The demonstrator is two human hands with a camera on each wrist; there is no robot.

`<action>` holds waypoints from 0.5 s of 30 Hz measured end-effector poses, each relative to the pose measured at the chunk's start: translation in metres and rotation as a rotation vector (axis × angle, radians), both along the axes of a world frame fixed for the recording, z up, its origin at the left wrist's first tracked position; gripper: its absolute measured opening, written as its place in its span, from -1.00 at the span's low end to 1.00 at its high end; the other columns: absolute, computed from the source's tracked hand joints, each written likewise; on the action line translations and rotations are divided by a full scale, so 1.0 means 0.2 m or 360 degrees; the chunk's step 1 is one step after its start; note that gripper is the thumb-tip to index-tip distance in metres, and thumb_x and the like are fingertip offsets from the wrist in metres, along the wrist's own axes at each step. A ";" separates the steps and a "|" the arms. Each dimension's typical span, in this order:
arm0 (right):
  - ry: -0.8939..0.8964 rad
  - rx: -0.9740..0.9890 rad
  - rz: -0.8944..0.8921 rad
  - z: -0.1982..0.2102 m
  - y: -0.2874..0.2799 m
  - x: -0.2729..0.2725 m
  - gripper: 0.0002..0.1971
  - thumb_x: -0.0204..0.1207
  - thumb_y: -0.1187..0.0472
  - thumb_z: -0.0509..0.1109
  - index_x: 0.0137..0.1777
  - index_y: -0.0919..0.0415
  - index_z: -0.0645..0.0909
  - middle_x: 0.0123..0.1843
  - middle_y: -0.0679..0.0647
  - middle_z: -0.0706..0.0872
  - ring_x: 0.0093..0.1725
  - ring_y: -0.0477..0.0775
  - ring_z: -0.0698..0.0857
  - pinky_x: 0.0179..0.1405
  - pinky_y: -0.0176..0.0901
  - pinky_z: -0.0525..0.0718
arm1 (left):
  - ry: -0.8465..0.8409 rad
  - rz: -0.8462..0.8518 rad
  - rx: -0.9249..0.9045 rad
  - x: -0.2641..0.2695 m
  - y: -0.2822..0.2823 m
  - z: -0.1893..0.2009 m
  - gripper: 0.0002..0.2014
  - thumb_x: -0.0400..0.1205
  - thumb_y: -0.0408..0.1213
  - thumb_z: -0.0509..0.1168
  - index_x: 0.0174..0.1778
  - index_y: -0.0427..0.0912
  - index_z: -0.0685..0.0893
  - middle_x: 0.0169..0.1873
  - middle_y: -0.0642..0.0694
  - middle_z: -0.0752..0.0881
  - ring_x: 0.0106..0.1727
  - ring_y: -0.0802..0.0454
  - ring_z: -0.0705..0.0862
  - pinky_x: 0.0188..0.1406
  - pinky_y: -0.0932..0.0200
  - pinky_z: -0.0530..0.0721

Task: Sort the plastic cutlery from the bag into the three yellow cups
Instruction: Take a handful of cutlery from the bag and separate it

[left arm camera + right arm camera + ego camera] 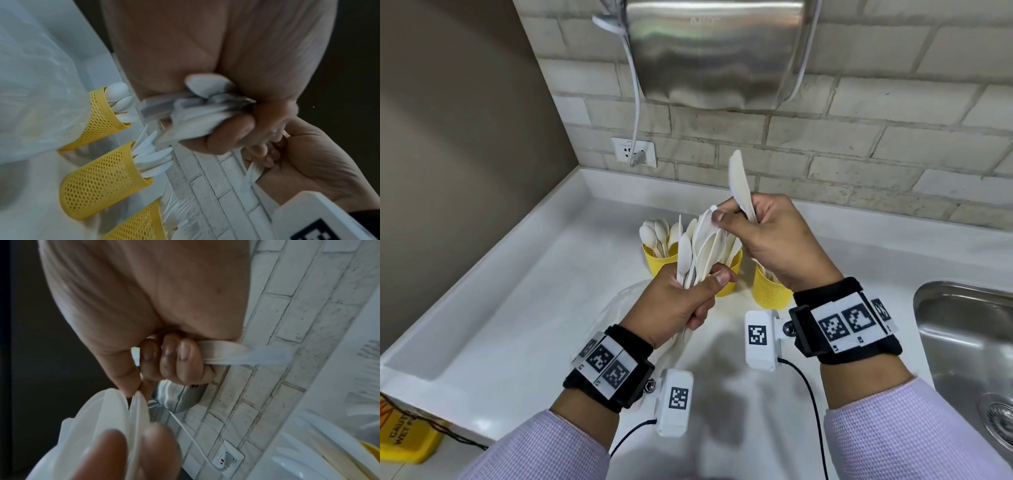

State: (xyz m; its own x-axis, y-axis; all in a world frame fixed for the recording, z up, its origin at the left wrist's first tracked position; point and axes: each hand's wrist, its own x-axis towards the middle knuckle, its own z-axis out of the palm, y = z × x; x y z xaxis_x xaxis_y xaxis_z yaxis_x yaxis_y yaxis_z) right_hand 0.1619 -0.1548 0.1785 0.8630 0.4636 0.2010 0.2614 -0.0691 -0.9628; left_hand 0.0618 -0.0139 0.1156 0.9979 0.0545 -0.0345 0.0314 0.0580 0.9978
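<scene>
The left hand (pixel 681 301) grips a bundle of cutlery (pixel 697 246) by the handles, fingers and thumb curled around them; the bundle fans upward above the cups. All pieces are off-white, matte plastic. Spoon bowls are plainly visible in the bundle; the remaining pieces overlap and cannot be told apart with certainty.

The right hand (pixel 774 240) holds a knife (pixel 739 185) under its curled fingers, serrated blade pointing up. Its thumb and forefinger pinch the tip of one piece in the bundle.

Three yellow cups with mesh walls stand upright in a row on the white counter (pixel 517 291), below and behind the hands:
- Left cup (pixel 654 258): holds spoons, bowls up.
- Middle cup (pixel 734 265): in the left wrist view it holds knives, blades up.
- Right cup (pixel 770 289): in the left wrist view it holds forks, tines up.

The bag (pixel 619 305), clear thin plastic, lies crumpled on the counter beneath the left hand, beside the left cup.

A steel sink (pixel 962 342) sits to the right; a metal wall-mounted unit (pixel 715 51) hangs on the brick-tiled wall above
</scene>
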 end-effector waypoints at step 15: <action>0.0522 0.0946 -0.0326 -0.03 0.02 0.03 -0.75 0.85 0.18 0.14 -0.08 0.16 0.52 -0.36 0.11 0.57 -0.45 0.07 0.55 -0.41 -0.10 0.54 | 0.0055 0.0030 -0.0055 0.01 0.00 -0.01 -0.79 0.66 -0.10 0.42 -0.08 -0.20 0.72 -0.55 0.00 0.32 -0.56 0.06 0.24 -0.56 0.22 0.19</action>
State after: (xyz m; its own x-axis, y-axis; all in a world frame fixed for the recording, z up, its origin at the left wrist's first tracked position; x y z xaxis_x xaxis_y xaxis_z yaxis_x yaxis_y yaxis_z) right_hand 0.1678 -0.1505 0.1725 0.9804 0.1780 0.0847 -0.0104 0.4758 -0.8795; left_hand 0.0629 -0.0139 0.1143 0.9949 0.0713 -0.0714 0.0646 0.0930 0.9936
